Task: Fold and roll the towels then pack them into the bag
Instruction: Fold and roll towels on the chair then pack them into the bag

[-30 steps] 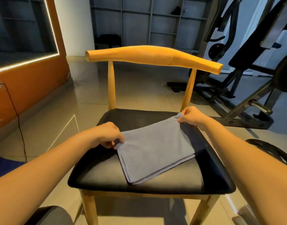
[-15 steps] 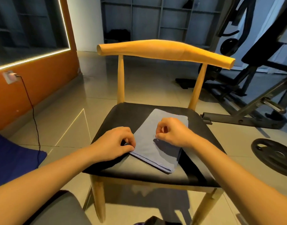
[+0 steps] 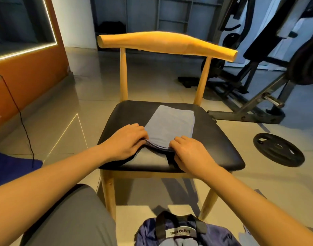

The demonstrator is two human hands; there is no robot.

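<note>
Starting the roll appears to be the step in hand. The left hand (image 3: 127, 141) and the right hand (image 3: 191, 153) each hold the near edge of the folded grey-blue towel (image 3: 170, 125) with curled fingers (image 3: 143, 134). The thumbs are hidden. Between the two sets of fingers the layered edge bows in a curve and appears raised off the black chair seat (image 3: 214, 139). Beyond the fingertips the rest of the towel lies flat, running toward the backrest.

Recommended procedure:
1. Turn the pinched edge over onto the flat cloth just beyond the fingertips. Make the first turn small and tight.
2. Remove the slack between the fingers before going further. A loose core is likely to telescope.
3. Advance both hands at an equal rate, so the roll stays square to the long sides.
4. Press lightly downward while rolling.

The navy bag (image 3: 184, 233) lies on the floor behind the wrists, below the seat front.
</note>
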